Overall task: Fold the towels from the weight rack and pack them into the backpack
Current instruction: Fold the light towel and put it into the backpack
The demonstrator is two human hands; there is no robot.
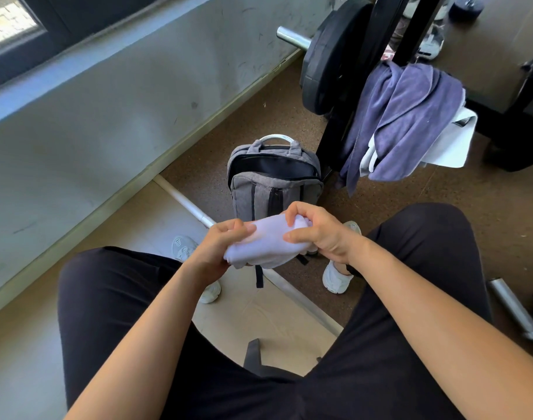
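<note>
Plain white towel [266, 244] right in front of you. Behind it, your backpack [241, 195] is heathered grey with black vertical stripes and a black lining at the mouth. On the black rack [422, 25], a purple-blue towel [410, 116] lies over a second white towel [449, 144]. The weight plate [328, 62] is black, the bar end [292, 37] silver. Your trousers [113, 298] are black and your shoes [334, 277] white. The floor [274, 110] is brown with dark speckles, the mat [259, 313] pale beige.

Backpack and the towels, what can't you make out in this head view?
Backpack: head view, inside too dark; lower front hidden by held white towel.
Its folds: covered by left hand and right hand.
White cloth on rack: mostly under purple towel; count unclear.
</note>
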